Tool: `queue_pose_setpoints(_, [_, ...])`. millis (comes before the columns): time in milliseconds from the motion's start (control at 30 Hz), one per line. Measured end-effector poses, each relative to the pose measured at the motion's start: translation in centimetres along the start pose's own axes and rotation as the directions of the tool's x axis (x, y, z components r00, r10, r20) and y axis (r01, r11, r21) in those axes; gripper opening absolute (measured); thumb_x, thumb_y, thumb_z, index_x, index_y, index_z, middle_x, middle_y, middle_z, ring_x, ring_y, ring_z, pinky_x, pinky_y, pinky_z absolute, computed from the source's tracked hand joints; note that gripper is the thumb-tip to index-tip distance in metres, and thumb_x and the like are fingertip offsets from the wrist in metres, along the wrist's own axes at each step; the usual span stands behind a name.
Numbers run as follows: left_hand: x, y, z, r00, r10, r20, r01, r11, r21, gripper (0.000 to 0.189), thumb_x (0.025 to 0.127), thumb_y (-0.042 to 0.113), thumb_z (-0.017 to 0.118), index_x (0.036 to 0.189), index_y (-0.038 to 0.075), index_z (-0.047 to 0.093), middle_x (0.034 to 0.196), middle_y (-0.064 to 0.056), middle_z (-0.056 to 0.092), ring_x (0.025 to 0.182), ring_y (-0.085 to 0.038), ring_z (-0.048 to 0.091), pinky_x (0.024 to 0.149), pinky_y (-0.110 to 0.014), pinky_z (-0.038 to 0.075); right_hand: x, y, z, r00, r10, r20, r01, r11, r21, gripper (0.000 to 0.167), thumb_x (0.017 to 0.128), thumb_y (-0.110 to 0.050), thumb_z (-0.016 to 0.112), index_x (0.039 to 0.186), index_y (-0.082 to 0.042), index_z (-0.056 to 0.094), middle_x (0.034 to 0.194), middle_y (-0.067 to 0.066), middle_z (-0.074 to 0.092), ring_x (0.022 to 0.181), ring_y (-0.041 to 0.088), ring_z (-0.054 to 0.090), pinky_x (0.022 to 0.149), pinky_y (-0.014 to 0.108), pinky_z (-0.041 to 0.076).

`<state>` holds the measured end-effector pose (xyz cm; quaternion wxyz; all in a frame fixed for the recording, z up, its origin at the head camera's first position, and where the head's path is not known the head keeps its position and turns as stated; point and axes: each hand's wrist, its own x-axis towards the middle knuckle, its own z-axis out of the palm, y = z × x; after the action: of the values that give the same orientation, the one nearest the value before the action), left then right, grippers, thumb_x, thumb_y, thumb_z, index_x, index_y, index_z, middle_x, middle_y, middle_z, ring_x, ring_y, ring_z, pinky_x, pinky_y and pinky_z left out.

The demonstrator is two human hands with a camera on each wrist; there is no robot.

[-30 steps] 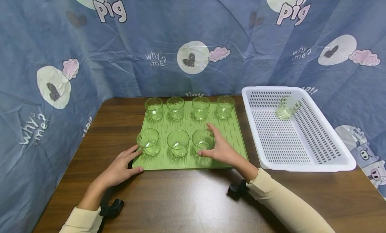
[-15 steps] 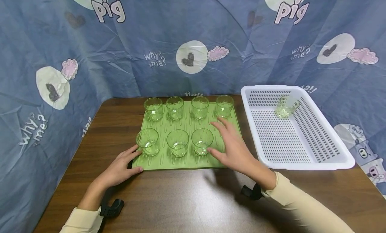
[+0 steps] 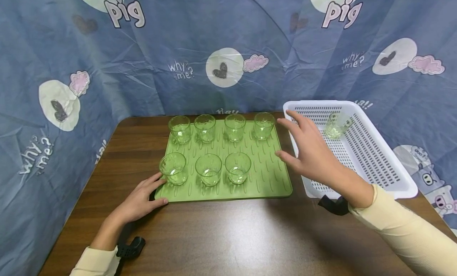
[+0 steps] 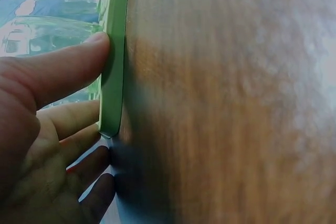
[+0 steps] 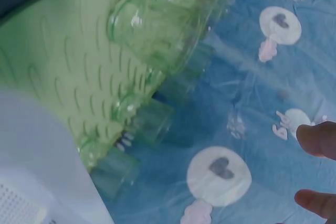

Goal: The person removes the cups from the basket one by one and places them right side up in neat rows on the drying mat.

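On a green drying mat clear glasses stand upright in two rows. The front row holds a left glass, a middle glass and a right glass; several more form the back row. My left hand rests at the mat's front left corner, thumb and fingers touching its edge, beside the left glass. My right hand holds nothing; its fingers are spread over the left side of a white plastic basket. One tilted glass lies inside that basket.
A brown wooden table carries the mat and basket. Behind it hangs a blue printed cloth. Each wrist wears a black band, the left band showing near the sleeve.
My right hand has let go of the front right glass and moved right, off the mat to the basket. My left hand has stayed at the mat corner.
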<state>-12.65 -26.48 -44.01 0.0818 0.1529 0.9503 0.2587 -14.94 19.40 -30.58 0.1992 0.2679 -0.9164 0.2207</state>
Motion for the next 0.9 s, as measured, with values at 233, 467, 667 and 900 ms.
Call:
queue_pose_setpoints(233, [0.1,-0.1,0.0,1.0,0.006,-0.006,-0.006,1.0,0.005,0.067,0.092,0.034,0.07,0.145,-0.001,0.048,0.159,-0.026,0.03,0.141,-0.052,0.028,0.106,-0.069,0.032,1.2,2.3,-1.6,0.998,0.063,-0.001,-0.063,0.998,-0.029,0.07,0.08,-0.013,0.079,0.142,-0.003,0.048,0.153,0.027,0.037,0.138,0.051,0.036,0.111,0.067,0.029])
queue_pose_setpoints(467, [0.0,-0.1,0.1,1.0,0.002,0.002,-0.002,1.0,0.003,0.068,0.091,0.034,0.071,0.144,-0.001,0.048,0.158,-0.027,0.03,0.141,-0.053,0.029,0.106,-0.07,0.033,3.0,9.6,-2.0,0.996,0.072,-0.053,-0.077,0.992,-0.097,0.06,0.08,-0.011,0.079,0.133,0.004,0.055,0.145,0.033,0.043,0.128,0.057,0.041,0.103,0.068,0.033])
queue_pose_setpoints(667, [-0.2,-0.3,0.4,1.0,0.006,0.001,-0.006,1.0,-0.005,0.067,0.091,0.034,0.072,0.143,-0.002,0.049,0.158,-0.027,0.031,0.14,-0.053,0.03,0.105,-0.069,0.034,3.3,14.0,-2.4,0.99,0.142,0.025,-0.138,0.981,-0.135,0.053,0.084,-0.01,0.074,0.132,0.005,0.056,0.143,0.032,0.046,0.13,0.055,0.041,0.105,0.067,0.032])
queue_pose_setpoints(900, [-0.1,-0.2,0.2,1.0,0.003,-0.007,-0.003,1.0,-0.009,0.067,0.091,0.033,0.072,0.144,-0.001,0.049,0.158,-0.026,0.031,0.141,-0.052,0.029,0.104,-0.07,0.034,2.9,15.6,-3.3,0.98,0.196,0.03,-0.19,0.973,-0.134,0.054,0.085,-0.011,0.072,0.132,0.007,0.054,0.142,0.033,0.046,0.128,0.056,0.04,0.105,0.066,0.031])
